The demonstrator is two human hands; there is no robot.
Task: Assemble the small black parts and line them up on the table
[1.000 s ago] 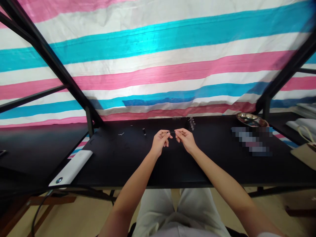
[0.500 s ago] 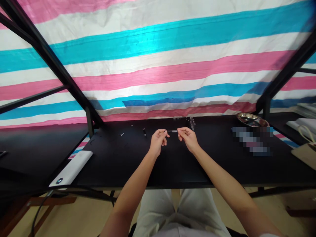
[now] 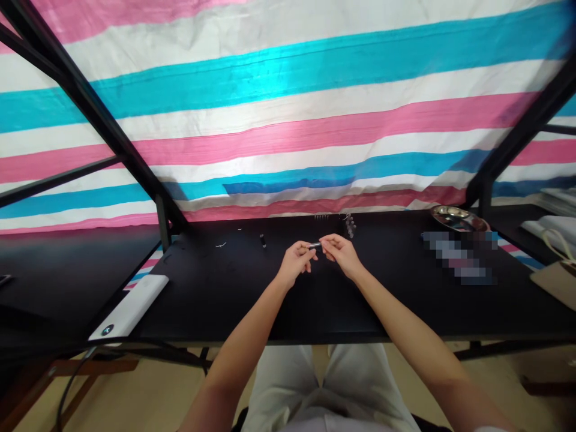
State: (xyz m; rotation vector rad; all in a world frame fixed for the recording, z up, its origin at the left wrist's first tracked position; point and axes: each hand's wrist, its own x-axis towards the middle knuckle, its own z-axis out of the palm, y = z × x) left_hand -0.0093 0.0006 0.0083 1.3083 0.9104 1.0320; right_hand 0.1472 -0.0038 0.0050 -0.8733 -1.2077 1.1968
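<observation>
Between my two hands is a slim dark tube with a greyish, shiny middle (image 3: 315, 246), held level above the black table (image 3: 360, 306). My left hand (image 3: 297, 262) pinches its left end between thumb and fingers. On the other end, the fingertips of my right hand (image 3: 342, 253) are closed. Fingers cover both ends, so the exact kind of tube cannot be made out. A short black cylinder (image 3: 263, 241) stands to the left of my hands. Just behind my right hand lies a cluster of small grey, rounded pieces (image 3: 351, 226).
A row of tiny pieces (image 3: 321, 216) lies at the table's back edge. White scraps (image 3: 220, 245) are at left. A shiny metal dish (image 3: 459, 218) and a blurred-out item (image 3: 463, 261) sit at right. A long white device (image 3: 130, 307) lies front left, near a dark cable.
My left hand has moved right and slightly nearer to me, closer to my right hand. Less of the tube shows between them. My right hand has barely shifted.
</observation>
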